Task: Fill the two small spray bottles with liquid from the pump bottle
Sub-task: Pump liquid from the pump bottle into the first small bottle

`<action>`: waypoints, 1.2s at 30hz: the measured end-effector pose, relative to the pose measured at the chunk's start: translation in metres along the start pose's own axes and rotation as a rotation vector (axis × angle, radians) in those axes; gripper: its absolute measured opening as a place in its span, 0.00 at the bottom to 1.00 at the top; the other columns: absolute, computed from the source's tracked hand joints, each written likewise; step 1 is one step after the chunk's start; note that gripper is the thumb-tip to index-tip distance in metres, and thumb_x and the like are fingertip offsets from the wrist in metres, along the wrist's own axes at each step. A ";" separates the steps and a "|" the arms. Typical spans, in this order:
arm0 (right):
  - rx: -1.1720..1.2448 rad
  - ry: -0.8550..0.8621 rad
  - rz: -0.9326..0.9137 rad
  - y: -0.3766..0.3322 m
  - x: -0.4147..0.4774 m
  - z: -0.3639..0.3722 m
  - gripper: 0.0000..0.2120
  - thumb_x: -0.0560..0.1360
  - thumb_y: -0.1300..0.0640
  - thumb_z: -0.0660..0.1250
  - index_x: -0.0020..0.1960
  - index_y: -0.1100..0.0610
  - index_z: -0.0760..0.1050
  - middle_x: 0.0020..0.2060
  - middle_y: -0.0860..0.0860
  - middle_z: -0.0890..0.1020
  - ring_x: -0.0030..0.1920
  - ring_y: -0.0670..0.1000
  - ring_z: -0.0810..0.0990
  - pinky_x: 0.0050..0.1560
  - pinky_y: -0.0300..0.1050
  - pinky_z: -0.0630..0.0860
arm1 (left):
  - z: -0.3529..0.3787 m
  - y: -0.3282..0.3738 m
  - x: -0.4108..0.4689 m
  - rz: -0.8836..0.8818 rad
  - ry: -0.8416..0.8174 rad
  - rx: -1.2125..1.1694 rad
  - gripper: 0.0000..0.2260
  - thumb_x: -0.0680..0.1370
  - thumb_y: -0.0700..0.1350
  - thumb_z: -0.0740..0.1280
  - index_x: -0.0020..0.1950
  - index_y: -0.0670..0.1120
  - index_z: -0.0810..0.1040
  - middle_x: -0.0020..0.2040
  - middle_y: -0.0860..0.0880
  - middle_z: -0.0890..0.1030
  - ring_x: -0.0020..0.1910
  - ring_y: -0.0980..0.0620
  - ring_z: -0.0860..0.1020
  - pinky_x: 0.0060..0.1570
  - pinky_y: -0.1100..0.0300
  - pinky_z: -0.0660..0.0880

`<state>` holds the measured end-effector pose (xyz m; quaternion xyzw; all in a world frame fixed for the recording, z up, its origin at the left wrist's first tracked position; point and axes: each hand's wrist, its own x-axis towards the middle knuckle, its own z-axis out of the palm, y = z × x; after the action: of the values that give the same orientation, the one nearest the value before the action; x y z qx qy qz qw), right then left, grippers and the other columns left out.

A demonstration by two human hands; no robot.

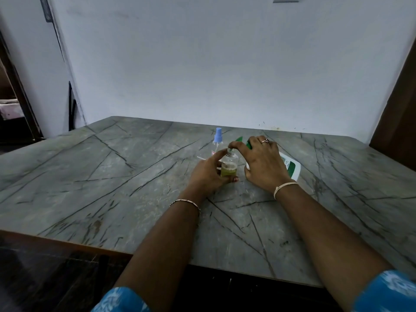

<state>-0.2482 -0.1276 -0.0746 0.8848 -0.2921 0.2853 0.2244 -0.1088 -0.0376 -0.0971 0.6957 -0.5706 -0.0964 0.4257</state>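
Grey veined counter (135, 176) against a white wall (202, 64). Left hand (209, 173) wraps round the open bottle (229, 163), which stands upright on the counter; forefinger up by its neck, one fingertip showing at its base. Right hand (263, 163) lies over the green top of the pump bottle (291, 168), seemingly curled round it. Its fingertips (233, 145) bend down right at the open bottle's mouth; can't tell if they touch the rim. Pump bottle is tipped, white body sticking out behind & right of the hand, green spout (239, 138) poking out past the fingers. Open bottle: clear, yellow-green liquid in btm third approx. Capped bottle (218, 141) w/ blue sprayer stands just behind the left hand; contents can't be made out. Thin white tube (200, 157) lies on the counter just left of the left forefinger.
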 end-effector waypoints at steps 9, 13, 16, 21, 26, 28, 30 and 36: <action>-0.039 -0.001 -0.031 0.005 -0.006 -0.002 0.40 0.67 0.58 0.71 0.74 0.41 0.57 0.48 0.57 0.75 0.52 0.59 0.74 0.52 0.56 0.71 | 0.002 -0.001 0.001 -0.011 -0.004 -0.006 0.40 0.66 0.52 0.78 0.74 0.56 0.62 0.60 0.47 0.80 0.54 0.50 0.81 0.59 0.50 0.76; -0.051 -0.011 -0.025 0.004 -0.005 -0.001 0.41 0.68 0.58 0.70 0.75 0.41 0.55 0.48 0.56 0.75 0.52 0.58 0.74 0.52 0.55 0.71 | 0.001 -0.002 0.001 -0.009 -0.001 -0.016 0.39 0.67 0.52 0.78 0.74 0.56 0.63 0.60 0.47 0.80 0.53 0.50 0.81 0.58 0.50 0.76; -0.044 -0.034 -0.010 0.003 -0.004 -0.001 0.37 0.68 0.58 0.70 0.72 0.43 0.58 0.51 0.56 0.75 0.55 0.59 0.73 0.54 0.56 0.70 | 0.002 -0.004 0.001 0.000 0.004 -0.015 0.40 0.66 0.52 0.78 0.74 0.56 0.63 0.58 0.47 0.81 0.53 0.51 0.81 0.58 0.50 0.77; -0.019 -0.016 0.017 -0.001 -0.001 0.000 0.34 0.67 0.58 0.70 0.69 0.45 0.63 0.52 0.56 0.75 0.56 0.59 0.73 0.56 0.57 0.69 | 0.003 -0.002 0.001 -0.002 0.003 -0.028 0.40 0.66 0.51 0.78 0.74 0.55 0.63 0.58 0.47 0.81 0.52 0.51 0.81 0.58 0.51 0.76; -0.044 0.002 -0.003 0.002 -0.003 0.001 0.35 0.67 0.58 0.71 0.70 0.45 0.61 0.51 0.56 0.75 0.54 0.59 0.74 0.54 0.56 0.70 | 0.003 -0.003 0.002 -0.008 0.005 -0.032 0.40 0.66 0.51 0.78 0.74 0.55 0.63 0.58 0.47 0.81 0.51 0.51 0.81 0.58 0.51 0.77; -0.056 0.003 -0.014 0.003 -0.004 0.002 0.37 0.67 0.58 0.70 0.71 0.43 0.59 0.50 0.56 0.75 0.54 0.59 0.74 0.53 0.56 0.70 | 0.002 -0.003 0.002 -0.013 0.003 -0.025 0.40 0.66 0.51 0.78 0.74 0.56 0.63 0.59 0.47 0.80 0.52 0.51 0.81 0.58 0.51 0.77; -0.057 -0.005 -0.014 0.003 -0.005 0.001 0.37 0.67 0.58 0.70 0.71 0.43 0.58 0.50 0.56 0.75 0.54 0.59 0.74 0.53 0.56 0.71 | 0.002 -0.002 0.001 -0.015 0.005 -0.022 0.40 0.66 0.51 0.78 0.74 0.56 0.63 0.59 0.47 0.80 0.52 0.51 0.81 0.58 0.51 0.77; -0.011 -0.032 0.021 -0.001 -0.001 -0.003 0.33 0.68 0.58 0.70 0.70 0.45 0.63 0.52 0.56 0.75 0.57 0.59 0.73 0.56 0.57 0.69 | 0.002 -0.002 0.000 -0.002 0.001 -0.022 0.39 0.66 0.51 0.78 0.73 0.56 0.64 0.58 0.47 0.81 0.51 0.52 0.81 0.57 0.52 0.77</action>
<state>-0.2495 -0.1249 -0.0738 0.8849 -0.3065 0.2718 0.2217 -0.1083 -0.0386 -0.0996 0.6913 -0.5687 -0.1027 0.4337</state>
